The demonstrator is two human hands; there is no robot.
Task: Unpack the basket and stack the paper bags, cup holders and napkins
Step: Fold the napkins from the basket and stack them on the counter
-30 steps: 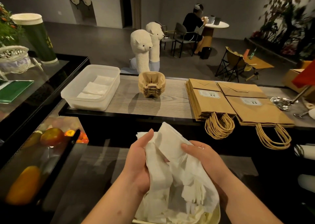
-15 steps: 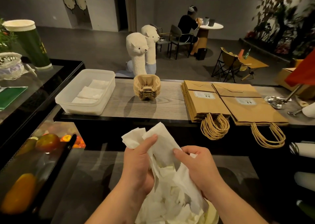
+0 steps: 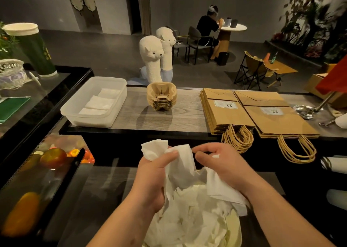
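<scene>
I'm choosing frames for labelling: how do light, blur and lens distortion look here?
Head view: dim room, warm light on the wooden counter; the cup holders cast a shadow towards the camera; wide-angle bending near the edges; the plant at top right is smeared, while the held napkins look fairly sharp.

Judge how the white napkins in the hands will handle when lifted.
Probably floppy: the napkins droop and crumple between the left hand and right hand. Likely very light, since they look like thin paper sheets. Possibly tear-prone if the bunched sheets are tugged apart.
</scene>
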